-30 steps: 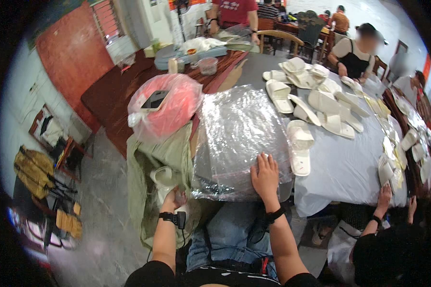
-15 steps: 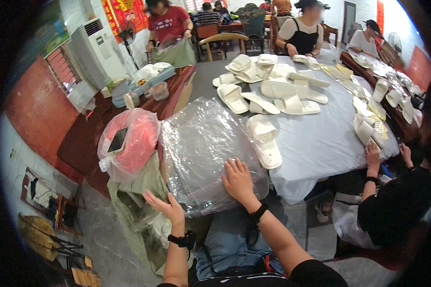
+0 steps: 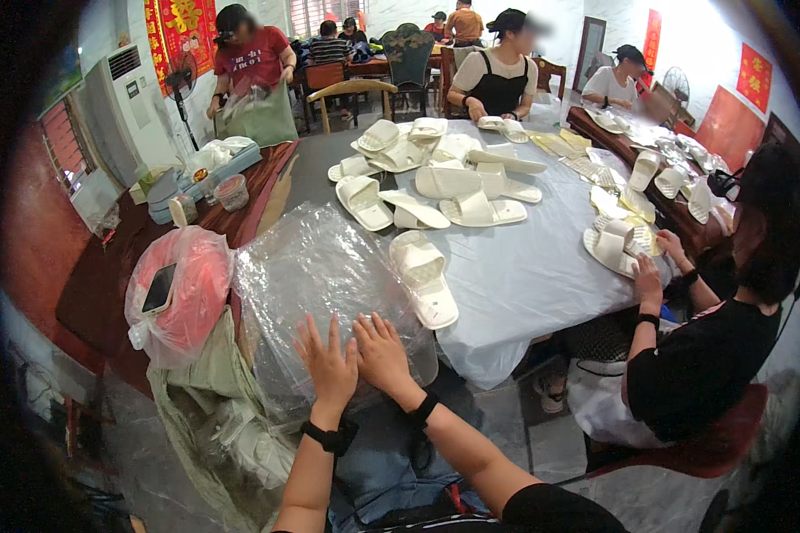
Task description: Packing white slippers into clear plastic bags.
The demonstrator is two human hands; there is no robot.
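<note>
A large clear plastic bag (image 3: 307, 266) lies spread over the near corner of the table. Both my hands rest on its near part, side by side. The fingers of my left hand (image 3: 329, 362) are stretched out and spread. My right hand (image 3: 382, 354) lies flat with its fingers extended, its fingertips close to the left hand. Neither hand holds anything. Just beyond the bag's right edge lies a single white slipper (image 3: 422, 279). A pile of white slippers (image 3: 458, 178) sits farther back on the table.
To the left a phone (image 3: 159, 289) rests on a clear bag of something pink (image 3: 196, 306). A green sack (image 3: 196, 391) hangs below. At right a co-worker's hands (image 3: 653, 275) handle a slipper (image 3: 612, 246). Other people work around the tables. A blue box (image 3: 231, 169) stands back left.
My right hand has moved left across the plastic bag, and my left hand has come onto it beside the right. The whole view has turned somewhat to the right.
</note>
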